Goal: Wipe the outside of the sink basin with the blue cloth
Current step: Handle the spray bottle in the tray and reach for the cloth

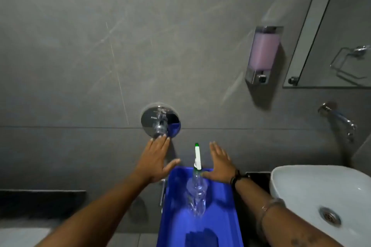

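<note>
The white sink basin (321, 192) sits at the lower right, its drain visible. A folded blue cloth (201, 236) lies at the near end of a blue tub (224, 202) left of the basin. A clear spray bottle (196, 192) with a white and green nozzle stands in the tub. My left hand (154, 158) is held flat with fingers spread, fingertips just below a chrome wall valve (160, 121). My right hand (219, 162) is also spread and empty, hovering over the tub's far right corner beside the bottle's nozzle.
A grey tiled wall fills the view ahead. A pink soap dispenser (263, 54) hangs on it at the upper right, next to a mirror (331, 46). A chrome tap (339, 120) juts from the wall above the basin. A dark ledge (42, 196) runs at lower left.
</note>
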{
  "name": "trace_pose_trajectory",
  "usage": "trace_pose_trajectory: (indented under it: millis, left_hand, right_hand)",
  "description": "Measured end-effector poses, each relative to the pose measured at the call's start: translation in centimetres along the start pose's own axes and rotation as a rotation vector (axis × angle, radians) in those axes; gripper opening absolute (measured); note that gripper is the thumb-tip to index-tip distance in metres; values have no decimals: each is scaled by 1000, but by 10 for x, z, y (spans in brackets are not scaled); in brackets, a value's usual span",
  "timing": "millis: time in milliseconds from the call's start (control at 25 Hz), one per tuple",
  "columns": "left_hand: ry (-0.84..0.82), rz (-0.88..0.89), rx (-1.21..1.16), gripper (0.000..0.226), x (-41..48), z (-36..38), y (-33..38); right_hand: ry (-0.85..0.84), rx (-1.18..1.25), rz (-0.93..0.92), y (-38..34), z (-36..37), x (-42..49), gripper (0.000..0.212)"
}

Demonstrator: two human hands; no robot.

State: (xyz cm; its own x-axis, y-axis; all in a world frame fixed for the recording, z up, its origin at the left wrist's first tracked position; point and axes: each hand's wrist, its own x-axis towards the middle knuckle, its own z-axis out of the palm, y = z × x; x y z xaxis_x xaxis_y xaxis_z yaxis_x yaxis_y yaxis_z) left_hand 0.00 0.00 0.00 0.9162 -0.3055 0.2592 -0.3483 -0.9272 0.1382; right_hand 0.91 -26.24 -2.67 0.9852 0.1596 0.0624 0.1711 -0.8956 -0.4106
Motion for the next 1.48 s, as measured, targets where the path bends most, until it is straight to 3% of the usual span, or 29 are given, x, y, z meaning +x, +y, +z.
trace_pose_trajectory:
  millis: [80,160,280,400,520,680,880,1080,1160,1480]
  left_hand:
    - [-117,-29,-3,92,-32,30,-9]
    - [-189,-71,-14,97,-56,58,-14]
    - [-175,-60,-55,96,-59,68,-9]
    - [-204,-48,-101,91,-73,85,-4]
    - [-276,-33,-144,98,-93,105,-3]
    - [-432,13,-143,128,-120,135,-1]
    - [-601,-1,-181,157,-137,175,5]
    - [-691,54,-191,167,-149,191,1]
    - [-711,106,-180,168,-154,193,3]
    - [-751,54,-160,171,-157,181,14]
  right_hand:
    - [-123,27,18,-9,32,-5,128]
    - [-98,206,90,-26,53,-2,122]
    - [136,500,163,-42,58,23,84]
    - [300,576,206,-47,62,31,40]
    - [360,589,179,-66,62,22,24]
    - [359,528,-3,-92,30,1,12]
    - [114,403,99,-81,17,-72,24]
    - [-284,233,477,-40,77,-164,35]
    - [-381,235,594,-24,99,-190,22]
    - [-392,256,768,-10,140,-204,22]
